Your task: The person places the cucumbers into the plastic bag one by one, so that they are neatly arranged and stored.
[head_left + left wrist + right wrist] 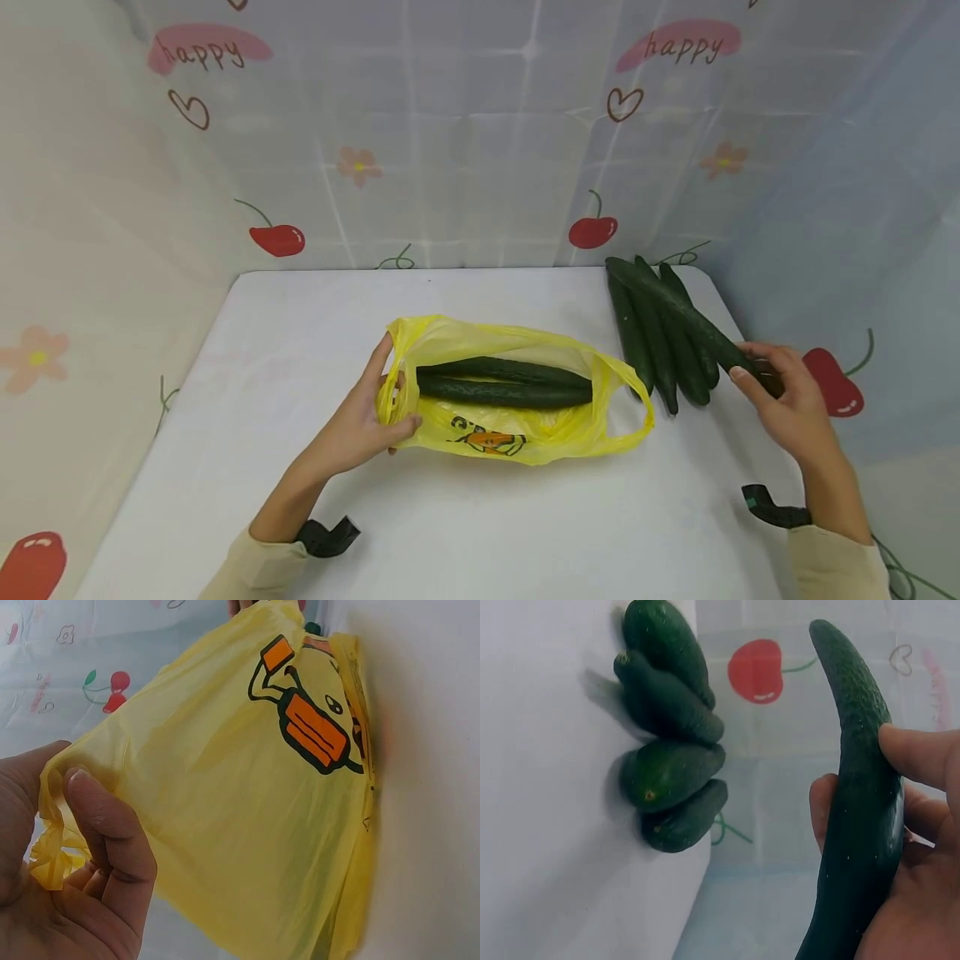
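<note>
On the white worktop [450,525], midway between its left and right edges, the yellow plastic bag [558,435] lies with its mouth towards the head camera; the left hand [367,429] grips the rim at its left end, so that side is best held taut and wide, since such thin film would likely fold inward. The right hand [795,404] has its fingers wrapped around one end of a cucumber [693,324], slanting over four loose cucumbers [658,346] near the worktop's far right corner. Lifting it clear of those before swinging it should avoid rolling them; laying it lengthwise beside the two cucumbers [502,392] in the bag, passing above the slack right handle [637,429], seems the tidiest way. The bag's floor is hidden, as are the tips of the pair inside. The right hand covers the held cucumber's near end, and the head view does not settle whether its far end touches the others. Creases cut off the printed drawing [491,442], and its lettering is hard to read.
</note>
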